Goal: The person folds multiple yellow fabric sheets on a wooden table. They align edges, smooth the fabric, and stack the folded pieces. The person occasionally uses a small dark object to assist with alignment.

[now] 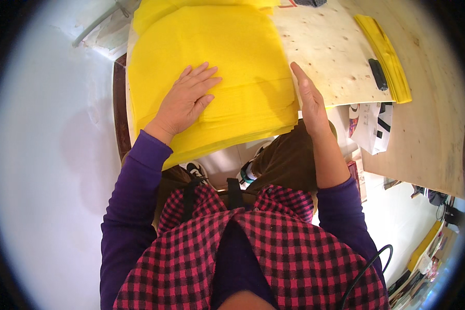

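A thick stack of yellow fabric sheets (pixel 217 46) covers the left part of a wooden board table, its layered near edge reaching past the table's front. My left hand (pixel 187 101) lies flat on top of the stack toward its left side, fingers stretched out and a little apart. Along the stack's right edge, my right hand (pixel 310 95) is held on its side, fingers straight and pointing away from me. Whether its palm touches the fabric edge I cannot tell. Neither hand grips anything.
On the table (pixel 325 46) at right lie a folded yellow strip (pixel 385 57) and a small dark object (pixel 377 74). A white printed bag (pixel 372 126) hangs or stands below the table edge. A white wall (pixel 46 134) rises at left. A black cable (pixel 369 266) runs near my right arm.
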Motion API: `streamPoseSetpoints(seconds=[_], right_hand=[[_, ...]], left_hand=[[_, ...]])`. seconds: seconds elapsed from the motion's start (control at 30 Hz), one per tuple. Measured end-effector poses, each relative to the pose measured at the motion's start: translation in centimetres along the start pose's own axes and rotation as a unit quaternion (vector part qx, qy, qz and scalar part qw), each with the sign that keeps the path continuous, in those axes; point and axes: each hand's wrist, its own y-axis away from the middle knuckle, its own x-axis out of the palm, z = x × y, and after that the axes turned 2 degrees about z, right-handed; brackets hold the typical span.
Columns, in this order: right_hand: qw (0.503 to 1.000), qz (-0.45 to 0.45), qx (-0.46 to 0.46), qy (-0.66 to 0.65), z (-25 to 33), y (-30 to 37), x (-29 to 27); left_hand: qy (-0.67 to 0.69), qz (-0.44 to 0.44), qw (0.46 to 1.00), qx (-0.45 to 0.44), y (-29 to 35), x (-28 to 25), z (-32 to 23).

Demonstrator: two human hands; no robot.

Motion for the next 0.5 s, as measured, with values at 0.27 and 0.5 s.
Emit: streamPoseSetpoints(seconds=[0.27,0.5], right_hand=[[0.993,0.003,0.038,0.113,-1.0,0.5,-1.3],[0.991,0.055,0.064,0.100,-0.3,0.5,-0.6]], left_hand=[[0.027,-0.003,1.000,-0.005,0.6,0.7,0.6],[0.023,0.012,1.000,-0.013,0.7,0.9,0.8]])
